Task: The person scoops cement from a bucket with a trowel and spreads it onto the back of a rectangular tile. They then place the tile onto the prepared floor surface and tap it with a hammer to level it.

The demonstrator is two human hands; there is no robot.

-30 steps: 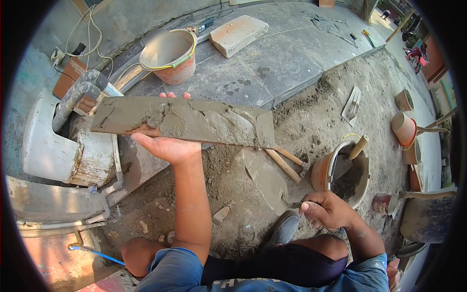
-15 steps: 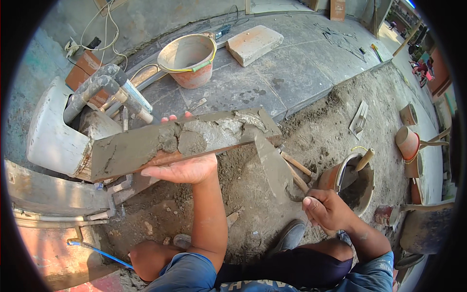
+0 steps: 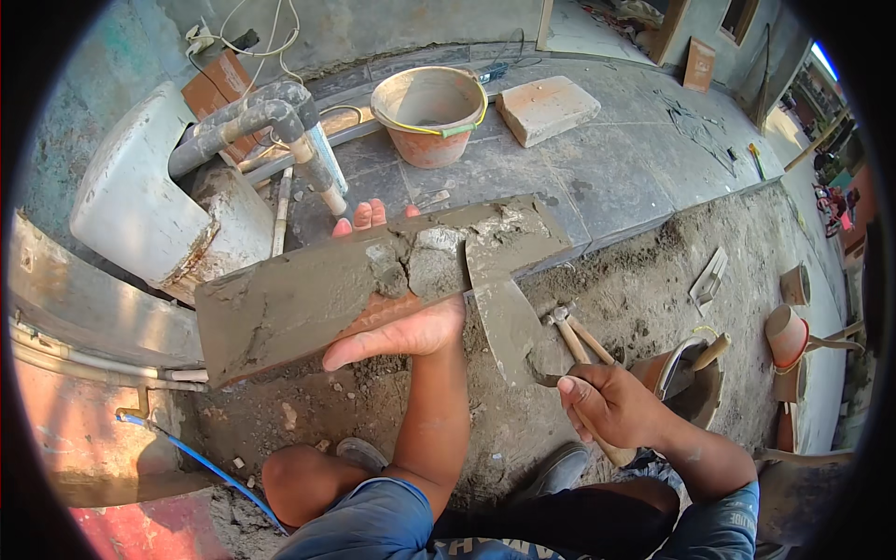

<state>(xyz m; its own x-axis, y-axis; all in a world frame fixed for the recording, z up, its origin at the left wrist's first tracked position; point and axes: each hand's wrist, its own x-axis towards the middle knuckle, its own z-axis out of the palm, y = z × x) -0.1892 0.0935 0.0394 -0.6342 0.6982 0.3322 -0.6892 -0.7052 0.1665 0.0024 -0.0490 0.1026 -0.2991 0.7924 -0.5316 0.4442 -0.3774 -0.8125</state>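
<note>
A long, narrow reddish-brown tile strip point(image 3: 378, 312) lies across my left hand point(image 3: 415, 336), which supports it from underneath with the thumb along the near edge and fingertips showing past the far edge. Wet grey mortar point(image 3: 280, 294) coats most of its upper face, with a rough, lumpy patch right of the middle. My right hand point(image 3: 607, 403) is closed round the wooden handle of a trowel point(image 3: 506, 327). The mortar-smeared blade touches the strip's near edge, right of my left hand.
Beyond the strip, a bucket point(image 3: 431, 145) and a pale slab point(image 3: 549, 107) sit on a dark tiled ledge point(image 3: 616, 177). Grey pipes point(image 3: 275, 117) and a white fixture point(image 3: 135, 210) stand left. Hammers point(image 3: 572, 331) and a mortar bucket point(image 3: 663, 369) are near my right hand.
The trowel blade has moved left along the strip, and mortar now covers more of the strip's right end. My view has shifted, so the surroundings sit differently.
</note>
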